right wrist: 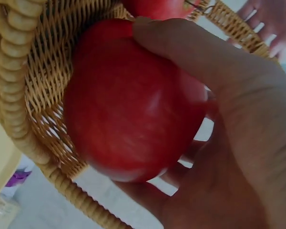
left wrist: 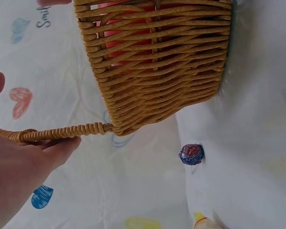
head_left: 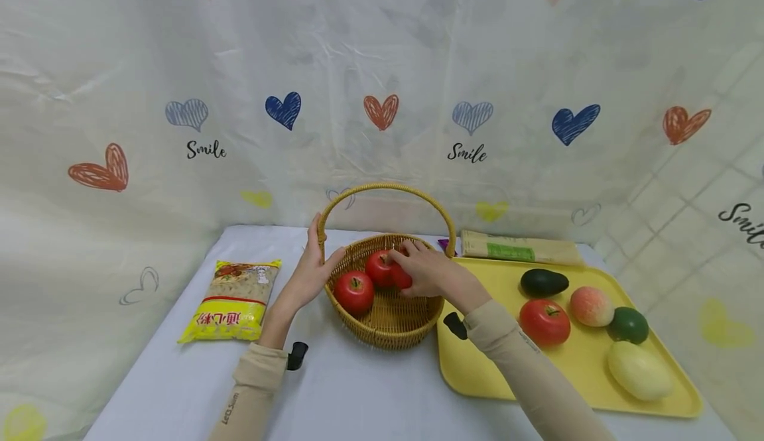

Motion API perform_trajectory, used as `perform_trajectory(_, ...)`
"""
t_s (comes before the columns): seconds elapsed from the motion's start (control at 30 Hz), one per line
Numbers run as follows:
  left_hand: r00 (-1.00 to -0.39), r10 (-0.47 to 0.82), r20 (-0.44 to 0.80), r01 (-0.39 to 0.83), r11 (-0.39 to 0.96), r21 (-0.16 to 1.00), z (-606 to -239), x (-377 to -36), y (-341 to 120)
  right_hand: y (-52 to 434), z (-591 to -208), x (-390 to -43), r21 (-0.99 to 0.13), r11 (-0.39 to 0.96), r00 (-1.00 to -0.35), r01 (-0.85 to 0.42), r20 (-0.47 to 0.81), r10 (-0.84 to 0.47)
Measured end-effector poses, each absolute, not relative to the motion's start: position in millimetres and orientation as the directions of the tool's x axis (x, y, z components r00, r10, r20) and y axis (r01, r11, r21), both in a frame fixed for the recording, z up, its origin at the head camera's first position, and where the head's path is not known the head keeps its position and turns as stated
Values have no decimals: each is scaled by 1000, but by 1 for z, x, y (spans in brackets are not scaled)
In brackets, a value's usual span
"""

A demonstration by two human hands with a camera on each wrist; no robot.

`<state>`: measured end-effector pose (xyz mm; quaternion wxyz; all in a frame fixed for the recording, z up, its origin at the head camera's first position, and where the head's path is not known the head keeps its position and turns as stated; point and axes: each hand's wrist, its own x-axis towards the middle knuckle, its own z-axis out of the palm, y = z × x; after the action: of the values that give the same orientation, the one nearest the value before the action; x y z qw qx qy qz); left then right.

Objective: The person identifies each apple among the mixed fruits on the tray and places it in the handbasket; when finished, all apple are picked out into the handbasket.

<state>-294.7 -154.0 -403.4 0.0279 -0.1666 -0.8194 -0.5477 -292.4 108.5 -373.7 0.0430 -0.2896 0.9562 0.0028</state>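
Note:
A wicker basket with an arched handle stands mid-table. My left hand steadies it at the left handle base, fingers straight up, thumb along the rim. The left wrist view shows the handle lying across my left hand beside the basket wall. My right hand reaches into the basket and grips a red apple. The right wrist view shows that apple wrapped by my right hand against the weave. Two more red apples lie inside.
A yellow tray to the right carries a tomato, avocado, peach, a green fruit and a pale mango. A noodle packet lies behind it. A yellow food bag lies left. Heart-print cloth backs the table.

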Motion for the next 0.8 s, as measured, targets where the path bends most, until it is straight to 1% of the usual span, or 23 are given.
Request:
perform_trajectory(0.13, -947, 252, 200, 280, 344, 896, -396, -290, -152, 108, -380, -300, -49, 872, -853, -486, -188, -486)
perform_trajectory(0.27, -946, 245, 213, 292, 351, 890, -401, -292, -152, 107, -387, -307, -82, 895, -861, -438, -247, -444)
perform_trajectory(0.5, -935, 243, 257, 333, 356, 873, -412, -296, -153, 104, -391, -318, -65, 912, -864, -405, -298, -406)
perform_trajectory(0.8, -934, 241, 264, 340, 369, 865, -408, -295, -154, 102, -393, -327, -45, 913, -860, -404, -320, -397)
